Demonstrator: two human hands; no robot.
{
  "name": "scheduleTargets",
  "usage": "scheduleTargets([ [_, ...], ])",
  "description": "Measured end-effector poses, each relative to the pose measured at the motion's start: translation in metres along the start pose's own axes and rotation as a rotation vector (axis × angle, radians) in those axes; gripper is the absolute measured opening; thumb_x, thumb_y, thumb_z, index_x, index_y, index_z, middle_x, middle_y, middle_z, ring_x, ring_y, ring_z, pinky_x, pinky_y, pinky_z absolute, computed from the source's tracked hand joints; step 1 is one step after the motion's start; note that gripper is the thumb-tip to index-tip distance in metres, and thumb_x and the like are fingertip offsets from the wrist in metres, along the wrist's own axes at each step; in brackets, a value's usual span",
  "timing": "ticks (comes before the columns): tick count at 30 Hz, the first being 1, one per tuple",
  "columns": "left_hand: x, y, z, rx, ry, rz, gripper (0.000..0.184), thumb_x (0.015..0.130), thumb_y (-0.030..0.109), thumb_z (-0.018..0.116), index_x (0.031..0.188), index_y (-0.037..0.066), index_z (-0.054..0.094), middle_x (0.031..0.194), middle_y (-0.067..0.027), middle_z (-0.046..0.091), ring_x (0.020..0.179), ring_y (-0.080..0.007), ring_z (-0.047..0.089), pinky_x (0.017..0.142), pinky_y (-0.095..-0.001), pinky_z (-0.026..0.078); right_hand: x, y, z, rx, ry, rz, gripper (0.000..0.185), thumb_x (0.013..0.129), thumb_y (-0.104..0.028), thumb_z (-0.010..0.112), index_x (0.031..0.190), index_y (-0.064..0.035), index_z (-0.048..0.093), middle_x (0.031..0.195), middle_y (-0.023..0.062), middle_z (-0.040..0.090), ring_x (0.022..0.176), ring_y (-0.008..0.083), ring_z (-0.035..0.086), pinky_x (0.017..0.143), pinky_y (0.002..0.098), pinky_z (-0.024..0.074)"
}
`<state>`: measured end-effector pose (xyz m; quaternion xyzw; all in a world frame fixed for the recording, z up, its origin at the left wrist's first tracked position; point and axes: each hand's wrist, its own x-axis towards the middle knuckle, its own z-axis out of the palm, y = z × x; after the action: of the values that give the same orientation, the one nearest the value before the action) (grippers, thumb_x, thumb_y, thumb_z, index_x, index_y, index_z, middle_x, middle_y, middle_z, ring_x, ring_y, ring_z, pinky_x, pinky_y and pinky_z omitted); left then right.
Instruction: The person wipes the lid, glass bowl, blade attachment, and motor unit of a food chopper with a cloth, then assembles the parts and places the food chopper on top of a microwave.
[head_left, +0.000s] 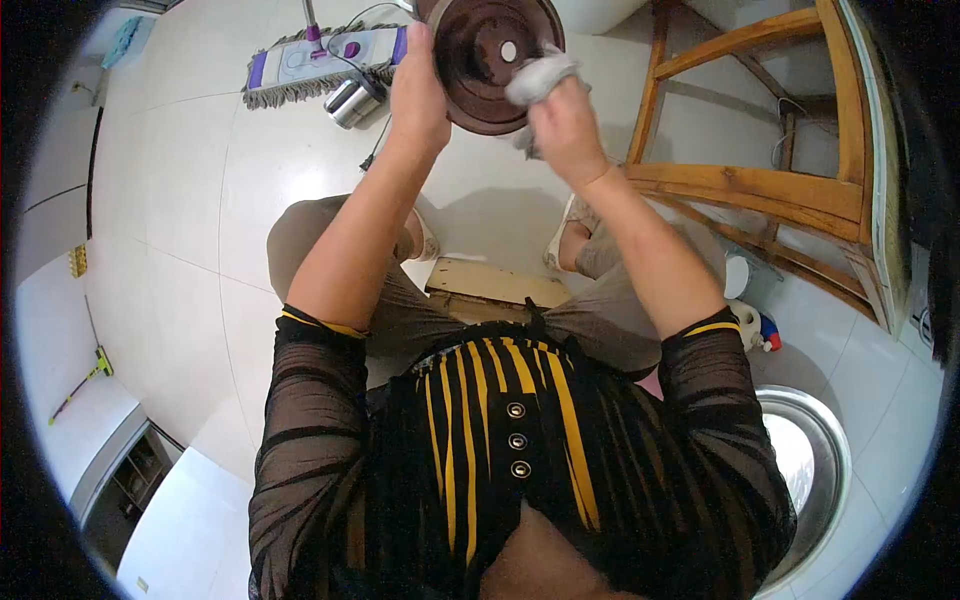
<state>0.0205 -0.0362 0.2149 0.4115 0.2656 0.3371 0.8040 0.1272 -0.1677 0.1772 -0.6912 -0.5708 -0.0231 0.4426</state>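
Observation:
At the top of the head view, a dark brown round lid-like piece (470,85) with ringed steps and a pale spot at its middle is held up above the floor. My left hand (418,100) grips its left rim, thumb pointing up along the edge; the other fingers are hidden behind. A greyish-white cloth (545,78) is bunched in my right hand (568,130), which is closed around it and slightly blurred. The cloth touches the right side of the brown piece, partly covering its rim.
A flat mop (290,65) and a shiny metal cup-like appliance (352,103) with a cord lie on the tiled floor ahead. Wooden table framing (745,190) stands at right. A metal basin (840,460) sits at lower right, near a white bottle (745,322). A white surface (190,530) is at lower left.

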Motion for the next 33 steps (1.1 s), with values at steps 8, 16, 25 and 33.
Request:
scheduleTargets([
  [8, 0.002, -0.002, -0.005, -0.035, -0.029, 0.019, 0.046, 0.091, 0.040, 0.037, 0.120, 0.004, 0.044, 0.118, -0.0082, 0.050, 0.107, -0.0217, 0.048, 0.095, -0.0371, 0.035, 0.016, -0.012, -0.002, -0.038, 0.236, 0.141, 0.024, 0.080, -0.008, 0.050, 0.102, -0.0011, 0.055, 0.101, 0.0194, 0.051, 0.094, 0.0360, 0.047, 0.083, 0.0407, 0.0374],
  [16, -0.003, -0.001, 0.001, -0.087, 0.063, -0.060, 0.050, 0.090, 0.043, 0.038, 0.119, 0.002, 0.044, 0.117, -0.0099, 0.050, 0.107, -0.0233, 0.049, 0.094, -0.0376, 0.036, 0.001, -0.035, 0.003, -0.095, 0.028, -0.033, 0.032, 0.074, -0.002, 0.050, 0.106, 0.0021, 0.050, 0.102, 0.0223, 0.048, 0.094, 0.0385, 0.045, 0.085, 0.0440, 0.0363],
  [25, -0.023, -0.018, 0.011, 0.410, -0.082, 0.094, 0.057, 0.092, 0.044, 0.031, 0.110, -0.007, 0.049, 0.107, -0.0103, 0.052, 0.096, -0.0140, 0.046, 0.088, -0.0253, 0.034, 0.021, -0.009, -0.013, -0.170, 0.064, 0.062, 0.027, 0.076, -0.002, 0.048, 0.102, 0.0019, 0.052, 0.098, 0.0212, 0.050, 0.091, 0.0385, 0.047, 0.080, 0.0436, 0.0392],
  [33, -0.005, -0.008, -0.006, 0.042, 0.034, 0.059, 0.049, 0.091, 0.041, 0.035, 0.119, 0.000, 0.044, 0.118, -0.0088, 0.049, 0.107, -0.0203, 0.047, 0.097, -0.0332, 0.033, -0.007, -0.023, 0.002, -0.046, -0.019, 0.108, 0.031, 0.076, -0.001, 0.047, 0.107, 0.0026, 0.049, 0.104, 0.0227, 0.046, 0.095, 0.0400, 0.046, 0.083, 0.0437, 0.0387],
])
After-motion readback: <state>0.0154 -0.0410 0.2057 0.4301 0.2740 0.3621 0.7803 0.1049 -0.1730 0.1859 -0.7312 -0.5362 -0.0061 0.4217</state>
